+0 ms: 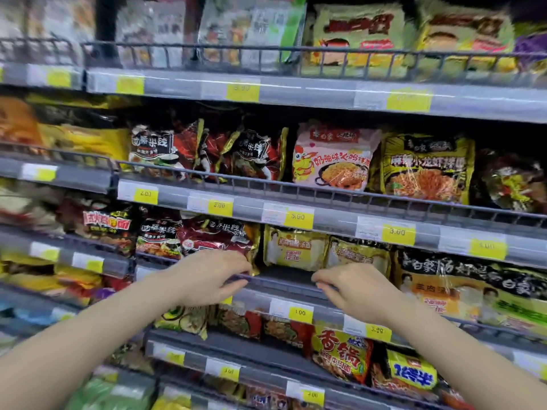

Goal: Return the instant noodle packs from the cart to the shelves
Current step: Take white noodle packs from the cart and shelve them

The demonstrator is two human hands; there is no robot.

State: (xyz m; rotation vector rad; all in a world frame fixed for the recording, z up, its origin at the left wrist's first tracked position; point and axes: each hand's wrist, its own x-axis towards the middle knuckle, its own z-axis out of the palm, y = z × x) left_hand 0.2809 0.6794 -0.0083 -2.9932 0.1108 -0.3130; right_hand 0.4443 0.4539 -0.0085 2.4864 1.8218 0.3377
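Right now your left hand [207,276] is curling its fingers [233,284] over the shelf's front rail [281,281], touching the red noodle pack [216,235] at the front edge; your right hand [352,287] is holding nothing. Nudging that leaning pack could be tipping it over the rail.

Person, two bare forearms and hands, head view

Left hand [207,279] and right hand [356,291] both uncovered: no gloves, rings, watch or wristbands visible. Forearms bare along their whole visible length, from the wrists to the near left and near right frame edges; no sleeve edge in view. Fingers slender, nails short and unpainted where visible, slightly blurred at the tips
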